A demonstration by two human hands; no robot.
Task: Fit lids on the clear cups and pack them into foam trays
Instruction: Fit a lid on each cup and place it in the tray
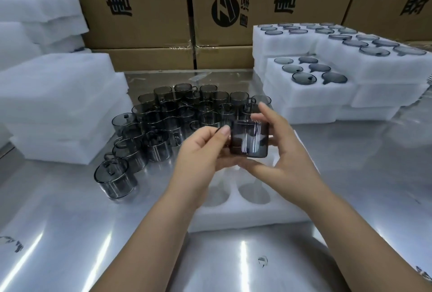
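Both my hands hold one smoky clear cup [249, 138] above a white foam tray [245, 212] on the steel table. My left hand [201, 151] grips the cup's left side, thumb against it. On the right side my right hand [280, 149] cups it, with fingers behind and under the glass. The tray's round pockets that I can see, just below my hands, have nothing in them. A crowd of several more smoky cups [187, 109] stands to the left and behind. A few of them near the front left, such as the lidded cup [114, 180], carry lids.
Packed foam trays [339, 95] with lidded cups stand stacked at the back right. Blank foam sheets [58, 104] are piled at the left. Brown cartons [163, 11] form a wall behind. The shiny steel table [70, 233] stretches toward me.
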